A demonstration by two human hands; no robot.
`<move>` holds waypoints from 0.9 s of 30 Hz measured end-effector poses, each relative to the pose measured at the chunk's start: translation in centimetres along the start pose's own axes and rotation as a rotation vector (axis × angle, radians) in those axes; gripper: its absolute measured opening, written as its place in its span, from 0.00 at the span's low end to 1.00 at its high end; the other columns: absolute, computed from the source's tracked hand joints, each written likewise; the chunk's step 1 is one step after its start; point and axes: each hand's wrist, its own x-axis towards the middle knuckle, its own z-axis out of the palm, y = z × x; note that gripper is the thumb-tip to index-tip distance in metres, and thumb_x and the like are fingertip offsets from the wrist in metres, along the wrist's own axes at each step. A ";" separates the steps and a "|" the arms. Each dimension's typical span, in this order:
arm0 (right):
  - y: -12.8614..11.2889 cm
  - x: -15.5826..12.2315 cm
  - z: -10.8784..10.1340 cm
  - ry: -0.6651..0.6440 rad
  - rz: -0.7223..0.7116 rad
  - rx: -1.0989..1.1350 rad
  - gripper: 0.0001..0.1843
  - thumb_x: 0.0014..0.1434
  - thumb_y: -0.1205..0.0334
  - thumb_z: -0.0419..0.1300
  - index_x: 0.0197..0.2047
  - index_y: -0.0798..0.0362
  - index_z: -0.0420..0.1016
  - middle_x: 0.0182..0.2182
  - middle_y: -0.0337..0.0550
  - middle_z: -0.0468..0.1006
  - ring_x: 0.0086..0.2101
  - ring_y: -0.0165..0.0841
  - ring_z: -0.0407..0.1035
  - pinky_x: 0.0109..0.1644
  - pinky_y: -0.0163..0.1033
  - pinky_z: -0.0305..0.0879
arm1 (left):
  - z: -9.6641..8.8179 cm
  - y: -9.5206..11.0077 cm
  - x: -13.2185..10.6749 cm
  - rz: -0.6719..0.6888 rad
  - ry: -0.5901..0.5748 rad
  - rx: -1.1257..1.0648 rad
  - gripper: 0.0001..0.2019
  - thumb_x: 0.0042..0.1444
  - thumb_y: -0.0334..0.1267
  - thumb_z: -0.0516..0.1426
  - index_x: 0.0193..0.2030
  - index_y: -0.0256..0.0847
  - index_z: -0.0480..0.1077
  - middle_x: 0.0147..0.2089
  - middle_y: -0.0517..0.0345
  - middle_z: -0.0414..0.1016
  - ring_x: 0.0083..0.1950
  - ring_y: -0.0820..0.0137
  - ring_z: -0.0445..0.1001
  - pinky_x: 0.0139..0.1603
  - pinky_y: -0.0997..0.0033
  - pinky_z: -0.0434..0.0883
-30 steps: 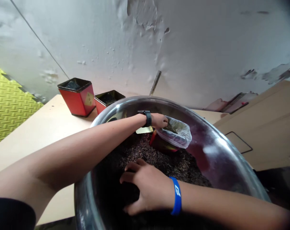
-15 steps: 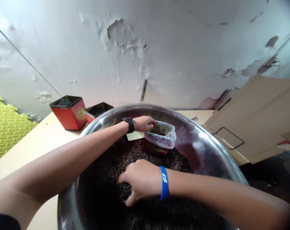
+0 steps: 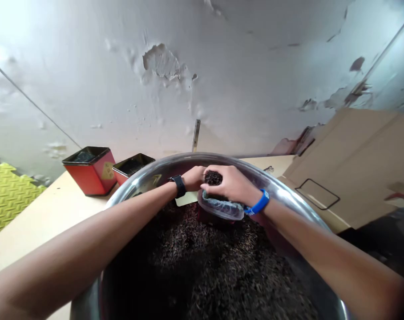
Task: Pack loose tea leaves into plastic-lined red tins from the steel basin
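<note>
I look down into a wide steel bowl (image 3: 288, 195) that fills the lower frame, heaped with dark loose tea (image 3: 202, 266). It sits on a pale table (image 3: 38, 218) against a peeling white wall (image 3: 222, 66). Flat cardboard (image 3: 365, 155) leans at the right, and a yellow foam mat (image 3: 5, 195) shows at the far left

On the table, left of the bowl, stand two open red tins (image 3: 88, 171), just beside each other

At the far side of the bowl, set in the tea, is a third red tin lined with a clear bag (image 3: 218, 209). My left hand (image 3: 192, 177), a black watch (image 3: 178, 186) on the wrist, grips the bag's rim at the near left edge. My right hand (image 3: 233, 182), with a blue band (image 3: 257, 205), is cupped closed around a handful of tea directly above the bag's mouth, some leaves showing between thumb and fingers

I judge this as the filling step: a scoop is poised over the lined tin. The next move calls for loosening the right fingers low over the opening while the left keeps the rim wide, so little spills outside the bag
</note>
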 end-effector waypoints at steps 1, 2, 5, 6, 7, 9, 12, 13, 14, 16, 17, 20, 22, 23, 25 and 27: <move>1.0 0.3 0.0 0.027 0.029 -0.043 0.12 0.48 0.54 0.57 0.35 0.50 0.72 0.31 0.39 0.75 0.31 0.32 0.67 0.34 0.37 0.59 | 0.1 -0.1 0.1 -0.002 0.024 0.003 0.10 0.48 0.32 0.52 0.35 0.32 0.71 0.37 0.53 0.74 0.38 0.69 0.69 0.39 0.74 0.65; 2.0 0.6 0.2 0.028 0.056 -0.078 0.12 0.48 0.55 0.57 0.35 0.50 0.72 0.30 0.39 0.75 0.31 0.32 0.67 0.33 0.37 0.58 | 0.3 -0.3 0.1 0.014 0.053 -0.004 0.10 0.49 0.32 0.51 0.35 0.32 0.71 0.36 0.53 0.75 0.38 0.68 0.70 0.38 0.73 0.66; 3.9 0.8 1.0 -0.033 0.086 -0.173 0.13 0.48 0.54 0.57 0.37 0.49 0.72 0.30 0.41 0.76 0.30 0.33 0.68 0.31 0.36 0.57 | 0.9 -0.7 0.3 0.058 0.118 -0.056 0.12 0.49 0.30 0.48 0.36 0.34 0.71 0.37 0.54 0.75 0.37 0.70 0.70 0.37 0.74 0.65; 4.3 0.8 1.4 -0.048 0.077 -0.212 0.14 0.48 0.54 0.57 0.38 0.48 0.72 0.31 0.41 0.76 0.31 0.34 0.68 0.31 0.36 0.57 | 1.0 -0.8 0.4 0.054 0.124 -0.069 0.13 0.48 0.29 0.47 0.36 0.34 0.71 0.37 0.55 0.75 0.37 0.70 0.70 0.37 0.74 0.65; 4.5 0.8 1.7 -0.057 0.062 -0.257 0.15 0.47 0.53 0.57 0.39 0.48 0.72 0.31 0.41 0.76 0.32 0.35 0.68 0.30 0.37 0.56 | 1.1 -0.8 0.4 0.043 0.121 -0.079 0.13 0.48 0.29 0.47 0.36 0.35 0.71 0.37 0.54 0.75 0.36 0.71 0.70 0.37 0.74 0.65; 4.7 0.7 2.2 -0.064 0.031 -0.340 0.16 0.47 0.52 0.57 0.40 0.47 0.72 0.32 0.42 0.76 0.32 0.36 0.68 0.30 0.37 0.55 | 1.2 -0.9 0.4 0.016 0.114 -0.096 0.14 0.49 0.30 0.47 0.37 0.35 0.71 0.38 0.54 0.75 0.37 0.71 0.70 0.38 0.74 0.65; 4.9 0.6 2.8 -0.062 0.024 -0.397 0.18 0.48 0.50 0.57 0.41 0.48 0.71 0.33 0.43 0.75 0.32 0.36 0.68 0.30 0.36 0.54 | 1.0 -0.6 0.4 -0.009 0.108 -0.087 0.16 0.49 0.29 0.46 0.41 0.37 0.71 0.41 0.53 0.74 0.40 0.70 0.70 0.40 0.74 0.65; 5.0 0.6 2.9 -0.060 0.028 -0.396 0.18 0.48 0.50 0.57 0.41 0.48 0.71 0.34 0.43 0.74 0.33 0.36 0.68 0.30 0.36 0.54 | 1.0 -0.4 0.3 -0.013 0.102 -0.066 0.17 0.49 0.28 0.46 0.42 0.37 0.70 0.42 0.53 0.74 0.41 0.70 0.70 0.40 0.74 0.65; 5.1 0.5 3.0 -0.059 0.031 -0.390 0.18 0.48 0.50 0.57 0.41 0.49 0.71 0.34 0.44 0.74 0.33 0.36 0.68 0.31 0.36 0.55 | 0.9 -0.3 0.2 -0.016 0.090 -0.038 0.17 0.49 0.28 0.46 0.42 0.37 0.70 0.41 0.53 0.74 0.40 0.70 0.70 0.40 0.74 0.65; 5.4 0.5 3.1 -0.061 0.036 -0.372 0.16 0.50 0.51 0.56 0.40 0.50 0.70 0.35 0.44 0.74 0.34 0.35 0.67 0.33 0.36 0.55 | 0.8 0.0 0.1 -0.022 0.060 0.027 0.15 0.49 0.29 0.46 0.41 0.38 0.69 0.40 0.53 0.74 0.38 0.70 0.71 0.36 0.74 0.65; 5.5 0.5 3.2 -0.062 0.040 -0.366 0.15 0.50 0.52 0.56 0.39 0.50 0.70 0.34 0.43 0.74 0.34 0.35 0.67 0.33 0.36 0.55 | 0.8 0.2 0.0 -0.025 0.048 0.054 0.14 0.49 0.29 0.46 0.40 0.38 0.69 0.38 0.53 0.74 0.37 0.70 0.71 0.35 0.74 0.64; 5.7 0.5 3.2 -0.065 0.046 -0.366 0.14 0.51 0.51 0.55 0.37 0.50 0.69 0.32 0.43 0.74 0.33 0.34 0.68 0.32 0.35 0.55 | 0.7 0.3 -0.1 -0.018 0.031 0.096 0.12 0.49 0.29 0.46 0.38 0.38 0.68 0.37 0.52 0.74 0.36 0.69 0.71 0.33 0.74 0.64; 5.7 0.5 3.2 -0.064 0.042 -0.374 0.14 0.50 0.50 0.55 0.37 0.50 0.69 0.33 0.43 0.74 0.33 0.35 0.68 0.31 0.36 0.55 | 0.7 0.2 0.0 -0.003 0.026 0.103 0.12 0.49 0.30 0.46 0.37 0.37 0.67 0.38 0.52 0.74 0.36 0.69 0.70 0.33 0.74 0.63; 5.8 0.4 3.2 -0.065 0.040 -0.377 0.15 0.50 0.50 0.56 0.37 0.50 0.69 0.33 0.43 0.74 0.33 0.35 0.68 0.31 0.36 0.55 | 0.7 0.1 0.0 0.002 0.023 0.109 0.12 0.50 0.30 0.46 0.38 0.37 0.67 0.38 0.51 0.74 0.36 0.69 0.70 0.33 0.74 0.63; 5.9 0.4 3.2 -0.072 0.043 -0.387 0.15 0.50 0.50 0.55 0.39 0.49 0.68 0.34 0.43 0.75 0.33 0.36 0.69 0.30 0.37 0.55 | 0.7 0.0 0.1 0.009 0.021 0.123 0.12 0.51 0.31 0.45 0.38 0.37 0.67 0.38 0.51 0.74 0.35 0.69 0.70 0.33 0.74 0.63; 6.1 0.3 3.2 -0.082 0.054 -0.411 0.17 0.50 0.49 0.55 0.40 0.49 0.69 0.34 0.44 0.76 0.32 0.37 0.69 0.29 0.37 0.55 | 0.7 -0.1 0.1 0.012 0.016 0.137 0.12 0.52 0.32 0.45 0.38 0.37 0.67 0.38 0.51 0.73 0.35 0.70 0.70 0.33 0.74 0.63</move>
